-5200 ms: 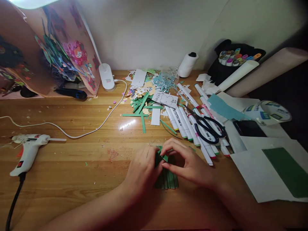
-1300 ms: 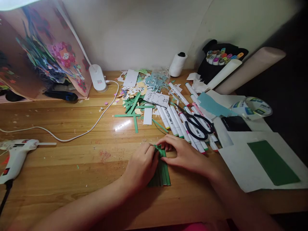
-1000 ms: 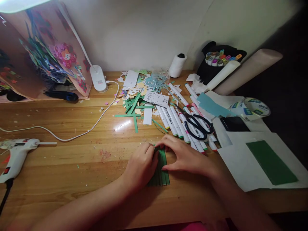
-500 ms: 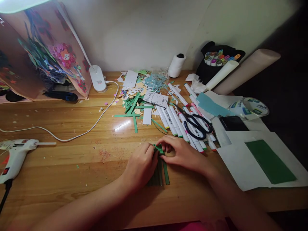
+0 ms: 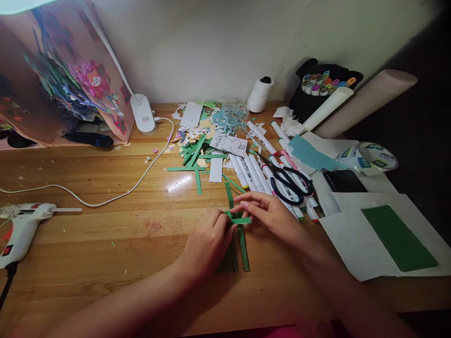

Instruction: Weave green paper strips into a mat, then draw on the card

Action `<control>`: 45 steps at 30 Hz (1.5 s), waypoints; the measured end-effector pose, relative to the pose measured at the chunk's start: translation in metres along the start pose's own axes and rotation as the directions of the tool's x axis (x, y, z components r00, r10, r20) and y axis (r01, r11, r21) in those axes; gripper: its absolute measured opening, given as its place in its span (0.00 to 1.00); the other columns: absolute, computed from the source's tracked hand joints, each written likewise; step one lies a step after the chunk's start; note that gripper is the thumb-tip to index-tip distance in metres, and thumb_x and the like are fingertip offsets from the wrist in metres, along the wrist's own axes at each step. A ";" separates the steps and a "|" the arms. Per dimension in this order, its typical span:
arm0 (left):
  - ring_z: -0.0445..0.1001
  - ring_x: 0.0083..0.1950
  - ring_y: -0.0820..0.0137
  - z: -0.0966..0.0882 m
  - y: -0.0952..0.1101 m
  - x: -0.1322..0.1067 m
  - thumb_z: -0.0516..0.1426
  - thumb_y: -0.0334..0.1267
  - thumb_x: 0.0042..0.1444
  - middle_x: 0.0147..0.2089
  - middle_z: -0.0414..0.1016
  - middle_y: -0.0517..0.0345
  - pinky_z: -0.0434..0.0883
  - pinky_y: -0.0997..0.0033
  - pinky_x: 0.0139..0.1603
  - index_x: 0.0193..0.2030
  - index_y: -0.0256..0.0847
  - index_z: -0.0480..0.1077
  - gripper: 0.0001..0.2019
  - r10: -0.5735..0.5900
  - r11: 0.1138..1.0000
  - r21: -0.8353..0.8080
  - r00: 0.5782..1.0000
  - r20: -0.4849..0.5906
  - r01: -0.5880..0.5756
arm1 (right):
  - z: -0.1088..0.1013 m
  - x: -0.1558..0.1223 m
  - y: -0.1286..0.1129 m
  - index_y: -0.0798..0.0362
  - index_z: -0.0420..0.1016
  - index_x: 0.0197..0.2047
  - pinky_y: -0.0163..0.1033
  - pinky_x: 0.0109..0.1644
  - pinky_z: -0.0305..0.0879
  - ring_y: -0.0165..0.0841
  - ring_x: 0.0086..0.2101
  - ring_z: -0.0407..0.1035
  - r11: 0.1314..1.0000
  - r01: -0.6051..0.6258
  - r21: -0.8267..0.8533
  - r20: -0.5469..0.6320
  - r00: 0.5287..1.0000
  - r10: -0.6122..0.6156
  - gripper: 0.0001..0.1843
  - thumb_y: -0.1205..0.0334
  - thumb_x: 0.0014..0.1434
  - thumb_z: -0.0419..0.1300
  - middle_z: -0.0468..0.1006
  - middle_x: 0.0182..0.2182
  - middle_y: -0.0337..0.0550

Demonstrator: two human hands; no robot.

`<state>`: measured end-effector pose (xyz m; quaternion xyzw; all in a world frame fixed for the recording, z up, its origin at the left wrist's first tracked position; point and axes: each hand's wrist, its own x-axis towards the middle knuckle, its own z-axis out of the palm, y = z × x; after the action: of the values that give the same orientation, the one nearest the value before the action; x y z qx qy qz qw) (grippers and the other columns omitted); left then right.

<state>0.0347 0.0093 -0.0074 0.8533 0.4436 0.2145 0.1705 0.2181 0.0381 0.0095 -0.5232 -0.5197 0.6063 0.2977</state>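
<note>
Several green paper strips point(image 5: 242, 244) lie side by side on the wooden desk point(image 5: 105, 244) near its front edge. My left hand point(image 5: 207, 241) rests on their left side, fingers curled and pressing the strips down. My right hand point(image 5: 269, 216) pinches one green strip point(image 5: 229, 193) that stands up and away from the bundle, with a short piece point(image 5: 242, 220) crossing it under my fingertips.
White markers point(image 5: 253, 171) and black scissors point(image 5: 292, 180) lie just behind my right hand. Paper scraps point(image 5: 207, 136) pile up further back. A glue gun point(image 5: 21, 230) and its cord sit far left, a lamp base point(image 5: 143, 115) behind. White sheets with green paper point(image 5: 398, 237) lie right, beside tape point(image 5: 368, 157).
My right hand has lifted slightly and pulled one green strip up and back out of the bundle. My left hand has stayed on the strips.
</note>
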 end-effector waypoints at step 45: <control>0.78 0.43 0.58 0.020 0.030 -0.032 0.47 0.22 0.54 0.42 0.78 0.38 0.76 0.62 0.45 0.47 0.21 0.72 0.17 0.379 0.776 0.521 0.923 0.065 -0.355 | -0.003 -0.008 -0.004 0.53 0.69 0.36 0.37 0.42 0.64 0.32 0.38 0.67 0.657 0.395 -0.643 0.261 0.919 -0.297 0.03 0.67 0.59 0.60 0.70 0.36 0.41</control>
<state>0.0491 -0.0362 -0.0166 0.9321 0.3137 0.1335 -0.1228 0.2220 0.0329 0.0159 -0.4452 -0.8142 0.3372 0.1586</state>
